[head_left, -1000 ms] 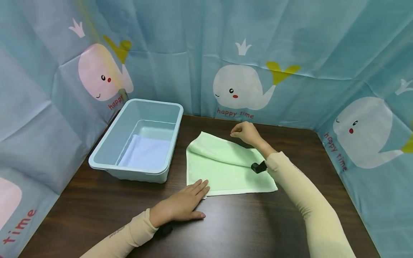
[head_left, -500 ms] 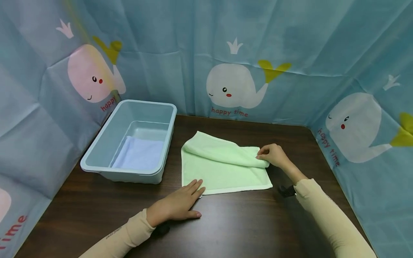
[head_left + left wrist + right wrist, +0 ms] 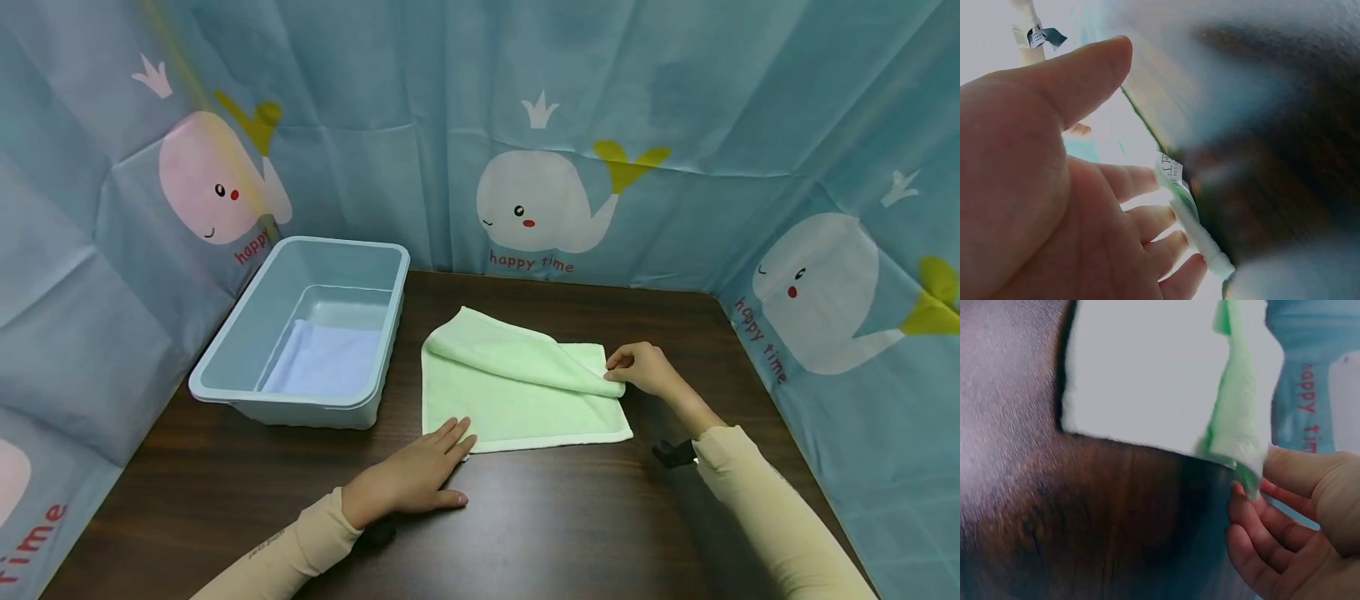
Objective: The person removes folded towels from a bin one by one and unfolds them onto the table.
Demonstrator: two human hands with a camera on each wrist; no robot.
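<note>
A light green towel (image 3: 517, 417) lies on the dark wooden table, its far part folded over toward the near edge. My left hand (image 3: 412, 477) lies flat, fingertips on the towel's near left corner. In the left wrist view, those fingers (image 3: 1154, 219) are straight along the towel's edge, beside a white label (image 3: 1171, 169) with print. At the right end of the fold, my right hand (image 3: 643, 368) pinches the towel's edge. The right wrist view shows the green fold (image 3: 1238, 419) between thumb and curled fingers (image 3: 1260, 531).
A light blue plastic basin (image 3: 300, 398) stands on the left of the table (image 3: 540, 533), with a folded pale blue cloth (image 3: 324, 358) inside. Blue curtains (image 3: 360, 183) with whale prints enclose the table's back and sides.
My right hand has moved from the towel's far edge to the right end of the fold and pinches it there. The left hand has stayed flat on the near left corner.
</note>
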